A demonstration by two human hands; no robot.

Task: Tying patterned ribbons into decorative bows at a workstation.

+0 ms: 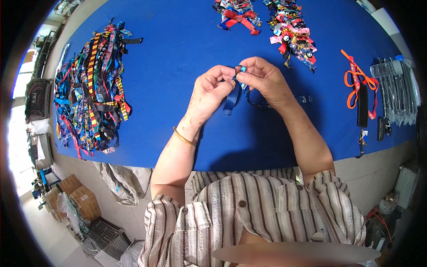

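Observation:
Above the middle of the blue-covered table, both my hands meet on one blue printed lanyard (pixel 231 101). My left hand (pixel 213 86) pinches the strap between thumb and fingers, with a flat blue end hanging below it. Close against it, my right hand (pixel 265 80) grips a folded part of the same lanyard, where a small dark and blue piece sticks up between the fingertips. Another length of the strap hangs under the right hand, partly hidden by it. A thin gold bangle circles my left wrist.
A large heap of patterned lanyards (pixel 95 89) lies at the left. Bundled straps (pixel 291 38) lie at the far side. Toward the right are an orange strap (pixel 351 84), a stack of clear plastic sleeves (pixel 398 93) and a small black object (pixel 381 129). Cardboard boxes (pixel 85 202) stand on the floor.

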